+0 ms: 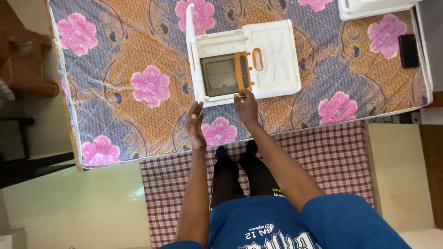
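Note:
A white plastic case with an orange handle and an orange ribbed latch lies on a floral mattress. Its near part shows a grey recessed panel. My right hand rests with its fingertips on the case's near edge, just below the latch. My left hand hovers flat with fingers together and slightly apart from the case's near left corner, holding nothing.
A second white container sits at the mattress's far right corner. A black phone-like slab lies near the right edge. A red checked cloth covers the floor under my legs. Wooden furniture stands at the left.

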